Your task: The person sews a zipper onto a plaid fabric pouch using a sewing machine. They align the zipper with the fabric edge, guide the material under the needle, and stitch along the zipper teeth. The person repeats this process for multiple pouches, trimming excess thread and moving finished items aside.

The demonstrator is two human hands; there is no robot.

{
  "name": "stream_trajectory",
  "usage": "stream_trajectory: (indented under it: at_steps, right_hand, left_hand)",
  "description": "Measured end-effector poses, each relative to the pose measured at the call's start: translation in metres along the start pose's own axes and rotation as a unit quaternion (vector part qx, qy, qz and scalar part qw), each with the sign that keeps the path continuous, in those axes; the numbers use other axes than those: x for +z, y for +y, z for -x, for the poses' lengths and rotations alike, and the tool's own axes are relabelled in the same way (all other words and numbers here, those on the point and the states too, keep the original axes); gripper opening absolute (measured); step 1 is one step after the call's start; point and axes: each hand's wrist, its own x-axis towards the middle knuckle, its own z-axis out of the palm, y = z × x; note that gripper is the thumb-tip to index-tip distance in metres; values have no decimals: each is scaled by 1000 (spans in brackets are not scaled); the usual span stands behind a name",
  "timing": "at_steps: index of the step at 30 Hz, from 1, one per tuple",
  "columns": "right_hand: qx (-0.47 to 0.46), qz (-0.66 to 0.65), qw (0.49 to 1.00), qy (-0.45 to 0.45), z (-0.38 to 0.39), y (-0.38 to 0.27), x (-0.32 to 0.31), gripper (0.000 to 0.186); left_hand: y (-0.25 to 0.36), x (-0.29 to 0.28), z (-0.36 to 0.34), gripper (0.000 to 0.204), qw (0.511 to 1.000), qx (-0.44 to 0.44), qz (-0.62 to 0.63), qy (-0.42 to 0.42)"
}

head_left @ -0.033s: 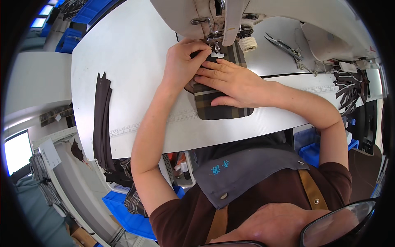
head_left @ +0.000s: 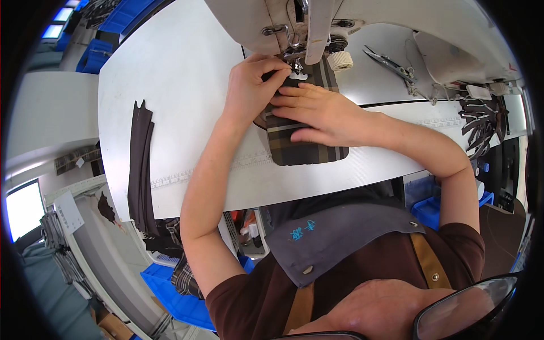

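Pressing flat with the right hand (head_left: 334,118) on the dark plaid fabric (head_left: 309,155), fingers pointing left and slightly apart, thumb spread on the near side. Pinching with the left hand (head_left: 248,86), thumb and forefinger together just left of the presser foot (head_left: 298,67); cannot tell whether clamped on cloth. Can see the fabric running from under the sewing machine (head_left: 242,20) onto the near part of the white tabletop (head_left: 175,73), with brown strips (head_left: 140,170) well left and scissors (head_left: 391,63) far right.

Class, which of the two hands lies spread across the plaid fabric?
The right hand, its fingers fanned out over the plaid fabric; the left hand instead has thumb and forefinger together beside the presser foot.
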Motion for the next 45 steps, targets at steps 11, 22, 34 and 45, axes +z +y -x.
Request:
stream_trajectory:
  at_steps: [11, 22, 34, 45]
  right_hand:
    - [37, 45, 987, 153, 4, 56, -14, 25]
    - [29, 182, 977, 106, 9, 39, -19, 36]
    - [32, 186, 977, 102, 10, 37, -17, 38]
    - [58, 182, 976, 104, 5, 42, -17, 36]
  left_hand:
    - [-10, 4, 13, 21, 952, 212, -220, 14]
    - [-12, -1, 13, 30, 962, 219, -165, -8]
    - [-16, 3, 10, 26, 959, 228, -167, 14]
    - [-22, 6, 4, 24, 957, 228, -175, 34]
